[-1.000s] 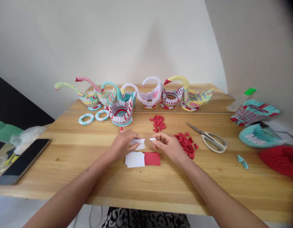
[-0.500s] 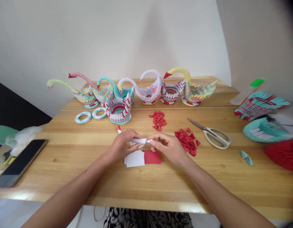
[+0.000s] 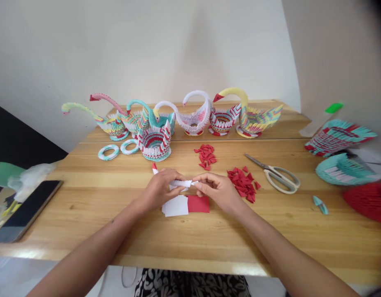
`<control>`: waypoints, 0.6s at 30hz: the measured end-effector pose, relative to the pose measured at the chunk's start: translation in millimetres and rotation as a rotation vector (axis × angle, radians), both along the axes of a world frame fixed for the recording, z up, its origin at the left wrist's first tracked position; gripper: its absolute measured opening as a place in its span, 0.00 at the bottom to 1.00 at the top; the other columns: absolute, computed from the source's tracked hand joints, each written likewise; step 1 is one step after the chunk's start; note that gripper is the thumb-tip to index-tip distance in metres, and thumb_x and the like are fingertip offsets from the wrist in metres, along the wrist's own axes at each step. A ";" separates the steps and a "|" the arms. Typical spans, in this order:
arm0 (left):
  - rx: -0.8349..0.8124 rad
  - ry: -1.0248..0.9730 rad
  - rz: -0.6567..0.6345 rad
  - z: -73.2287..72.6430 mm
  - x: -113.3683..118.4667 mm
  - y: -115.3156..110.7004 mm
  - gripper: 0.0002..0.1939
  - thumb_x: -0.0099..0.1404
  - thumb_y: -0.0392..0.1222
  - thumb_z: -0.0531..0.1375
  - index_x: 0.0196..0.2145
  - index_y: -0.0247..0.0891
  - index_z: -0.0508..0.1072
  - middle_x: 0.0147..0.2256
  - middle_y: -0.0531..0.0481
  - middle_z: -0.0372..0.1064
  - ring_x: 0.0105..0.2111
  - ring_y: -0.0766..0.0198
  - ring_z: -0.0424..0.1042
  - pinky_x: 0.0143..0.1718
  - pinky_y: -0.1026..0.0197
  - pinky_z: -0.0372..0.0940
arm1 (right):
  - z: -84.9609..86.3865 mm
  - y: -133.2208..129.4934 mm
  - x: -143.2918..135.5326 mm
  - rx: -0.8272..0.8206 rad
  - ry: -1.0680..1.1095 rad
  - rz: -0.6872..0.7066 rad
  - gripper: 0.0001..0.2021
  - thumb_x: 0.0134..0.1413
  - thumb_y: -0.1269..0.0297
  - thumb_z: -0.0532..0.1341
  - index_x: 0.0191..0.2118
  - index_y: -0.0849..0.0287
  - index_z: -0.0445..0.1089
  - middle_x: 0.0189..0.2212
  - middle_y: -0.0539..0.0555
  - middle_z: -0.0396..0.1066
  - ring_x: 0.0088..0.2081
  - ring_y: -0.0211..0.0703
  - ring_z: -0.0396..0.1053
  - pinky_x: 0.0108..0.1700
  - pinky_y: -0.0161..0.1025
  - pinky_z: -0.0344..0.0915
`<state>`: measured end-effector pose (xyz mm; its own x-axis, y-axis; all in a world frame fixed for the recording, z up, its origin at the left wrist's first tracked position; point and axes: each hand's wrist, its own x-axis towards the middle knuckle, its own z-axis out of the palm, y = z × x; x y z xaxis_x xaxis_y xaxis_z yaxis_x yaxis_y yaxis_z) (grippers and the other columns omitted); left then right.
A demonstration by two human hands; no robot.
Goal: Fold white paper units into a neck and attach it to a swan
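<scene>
The left hand (image 3: pixel 161 186) covers part of the white paper strip (image 3: pixel 183 183); whether the red-tipped end (image 3: pixel 154 167) beyond the knuckles joins it is hidden. Left thumb and fingers grip the strip, just beyond the white sheets (image 3: pixel 175 207). The right hand (image 3: pixel 217 189) pinches a small white piece (image 3: pixel 194 182), partly covered by fingertips. Seating at the strip's end is too small to confirm. Compared with one second ago, the gap between piece and strip has closed.
</scene>
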<state>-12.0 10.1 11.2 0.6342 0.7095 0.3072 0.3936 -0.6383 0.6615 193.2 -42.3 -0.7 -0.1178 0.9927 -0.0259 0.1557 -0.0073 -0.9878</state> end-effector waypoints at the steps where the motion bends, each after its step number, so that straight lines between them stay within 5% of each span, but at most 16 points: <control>1: 0.011 0.001 -0.004 -0.8 -0.2 0.1 0.06 0.59 0.38 0.61 0.35 0.37 0.75 0.31 0.45 0.73 0.33 0.58 0.70 0.38 0.59 0.60 | -0.5 0.2 0.0 0.001 -0.003 0.000 0.12 0.51 0.56 0.63 0.37 0.59 0.74 0.22 0.49 0.73 0.27 0.38 0.70 0.33 0.36 0.65; 18: 0.348 0.082 -0.070 -9.7 2.0 -0.7 0.11 0.65 0.40 0.56 0.41 0.37 0.76 0.32 0.44 0.74 0.33 0.61 0.70 0.35 0.61 0.60 | -6.9 -1.4 -3.9 0.052 0.034 -0.006 0.15 0.51 0.58 0.63 0.43 0.59 0.71 0.23 0.48 0.72 0.27 0.39 0.71 0.34 0.37 0.67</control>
